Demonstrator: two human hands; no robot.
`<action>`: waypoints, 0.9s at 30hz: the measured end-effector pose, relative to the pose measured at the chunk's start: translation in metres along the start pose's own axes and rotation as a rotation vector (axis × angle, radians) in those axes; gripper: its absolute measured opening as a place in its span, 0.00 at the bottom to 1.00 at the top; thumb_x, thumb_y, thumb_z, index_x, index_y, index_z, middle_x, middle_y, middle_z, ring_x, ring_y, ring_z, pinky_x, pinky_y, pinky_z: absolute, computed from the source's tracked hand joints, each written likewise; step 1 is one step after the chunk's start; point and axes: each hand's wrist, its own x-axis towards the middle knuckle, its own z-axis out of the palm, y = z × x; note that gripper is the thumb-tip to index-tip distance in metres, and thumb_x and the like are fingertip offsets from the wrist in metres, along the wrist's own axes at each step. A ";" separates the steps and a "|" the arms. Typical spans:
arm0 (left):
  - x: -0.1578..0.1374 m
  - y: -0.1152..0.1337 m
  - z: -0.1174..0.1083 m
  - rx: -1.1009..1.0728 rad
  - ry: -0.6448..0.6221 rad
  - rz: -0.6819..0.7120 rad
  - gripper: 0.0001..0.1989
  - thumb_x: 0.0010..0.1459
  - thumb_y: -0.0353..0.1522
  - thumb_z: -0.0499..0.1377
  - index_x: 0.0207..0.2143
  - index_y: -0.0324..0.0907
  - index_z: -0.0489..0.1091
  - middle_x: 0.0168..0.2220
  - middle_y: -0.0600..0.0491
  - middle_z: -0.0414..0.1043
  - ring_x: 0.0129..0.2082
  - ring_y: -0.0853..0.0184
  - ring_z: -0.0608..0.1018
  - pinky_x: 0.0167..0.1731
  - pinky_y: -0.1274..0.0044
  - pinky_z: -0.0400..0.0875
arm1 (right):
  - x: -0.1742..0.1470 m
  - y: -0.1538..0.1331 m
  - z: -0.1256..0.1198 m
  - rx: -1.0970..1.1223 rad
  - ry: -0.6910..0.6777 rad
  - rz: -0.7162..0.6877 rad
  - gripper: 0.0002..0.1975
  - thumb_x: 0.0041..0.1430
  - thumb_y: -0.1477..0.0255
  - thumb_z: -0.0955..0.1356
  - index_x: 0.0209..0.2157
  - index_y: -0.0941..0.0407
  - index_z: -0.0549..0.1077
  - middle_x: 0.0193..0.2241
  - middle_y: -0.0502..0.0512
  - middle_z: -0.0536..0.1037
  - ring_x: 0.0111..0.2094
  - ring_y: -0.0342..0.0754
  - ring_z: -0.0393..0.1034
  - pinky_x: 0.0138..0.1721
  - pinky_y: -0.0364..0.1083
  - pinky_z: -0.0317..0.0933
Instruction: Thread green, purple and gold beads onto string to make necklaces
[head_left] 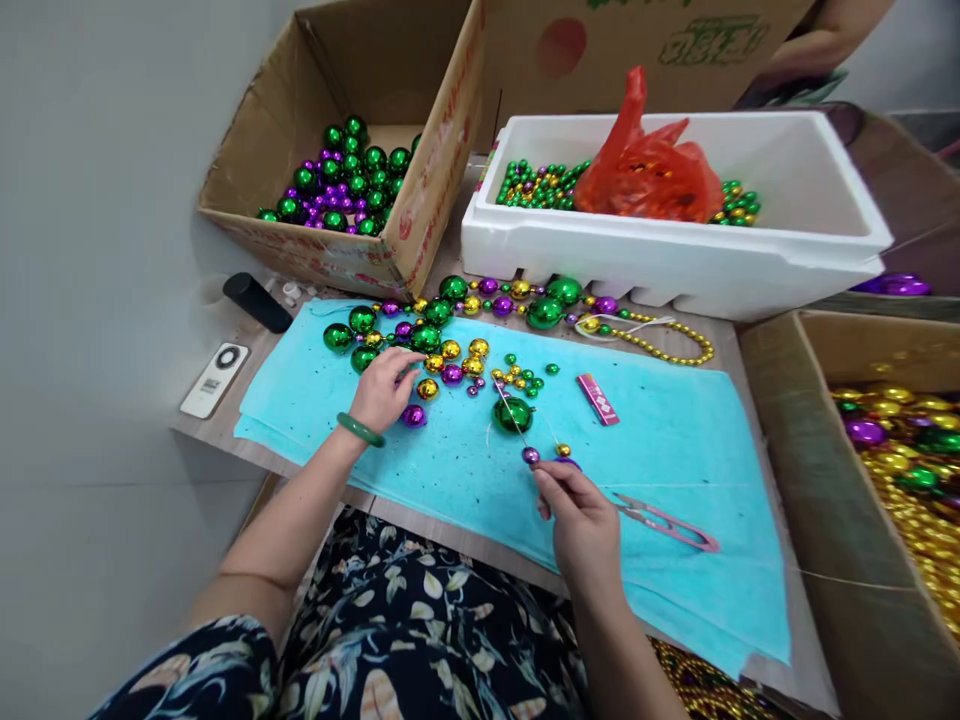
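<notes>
My right hand (583, 515) pinches a long thin needle (513, 413) near a small purple bead (531, 455) at my fingertips. The needle points away over a large green bead (513, 415). Beside those fingers lie a small gold bead (563, 451) and a partly hidden purple one. My left hand (386, 388), a green bangle (361, 430) on its wrist, reaches over the loose beads with thumb and forefinger apart. Its fingertips are close to a gold bead (434, 364); contact is unclear. Small green and gold beads (517, 377) lie between the hands.
A blue cloth (675, 430) covers the table, with pink thread snips (667, 522) and a pink packet (598, 399) on it. A beaded strand (544, 313) lies behind. Bead-filled cardboard boxes (427, 190) and a white foam box (675, 250) surround it. Another person's arm (825, 40) shows top right.
</notes>
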 end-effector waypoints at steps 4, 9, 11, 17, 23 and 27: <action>0.006 -0.003 0.005 0.267 -0.299 0.025 0.11 0.58 0.32 0.57 0.43 0.39 0.72 0.41 0.47 0.73 0.43 0.60 0.72 0.47 0.67 0.65 | 0.002 -0.001 -0.001 -0.012 -0.007 -0.013 0.11 0.46 0.65 0.72 0.28 0.57 0.76 0.17 0.47 0.66 0.17 0.39 0.57 0.18 0.40 0.52; 0.004 0.005 0.021 0.502 -0.497 -0.007 0.15 0.52 0.34 0.61 0.44 0.41 0.72 0.39 0.45 0.73 0.43 0.54 0.69 0.43 0.65 0.62 | 0.001 -0.007 0.004 -0.026 -0.019 -0.036 0.10 0.46 0.65 0.72 0.28 0.58 0.76 0.18 0.47 0.67 0.17 0.39 0.56 0.18 0.40 0.53; 0.004 0.005 0.024 0.446 -0.455 -0.048 0.14 0.52 0.31 0.61 0.43 0.42 0.72 0.39 0.45 0.74 0.44 0.55 0.70 0.44 0.65 0.62 | 0.001 -0.006 0.005 -0.023 -0.024 -0.038 0.10 0.46 0.64 0.72 0.27 0.58 0.77 0.20 0.49 0.69 0.17 0.38 0.56 0.17 0.40 0.53; 0.014 0.010 0.016 -0.673 -0.076 -0.463 0.18 0.51 0.35 0.62 0.45 0.40 0.71 0.41 0.48 0.74 0.38 0.64 0.75 0.40 0.73 0.67 | 0.002 0.000 0.000 -0.083 -0.027 -0.170 0.08 0.48 0.65 0.71 0.27 0.56 0.78 0.22 0.51 0.71 0.20 0.41 0.59 0.20 0.42 0.54; 0.020 0.023 0.005 -1.488 -0.040 -0.849 0.10 0.56 0.31 0.57 0.39 0.35 0.72 0.31 0.50 0.75 0.29 0.70 0.77 0.29 0.80 0.69 | -0.003 -0.004 0.002 -0.139 -0.071 -0.273 0.05 0.49 0.68 0.71 0.25 0.55 0.78 0.22 0.51 0.71 0.24 0.44 0.63 0.24 0.43 0.58; 0.017 0.026 0.004 -1.556 -0.056 -0.874 0.10 0.58 0.29 0.55 0.39 0.34 0.73 0.31 0.50 0.76 0.29 0.69 0.78 0.28 0.80 0.70 | -0.004 -0.004 0.003 -0.141 -0.069 -0.271 0.06 0.49 0.68 0.71 0.25 0.55 0.78 0.22 0.52 0.71 0.24 0.44 0.64 0.24 0.43 0.58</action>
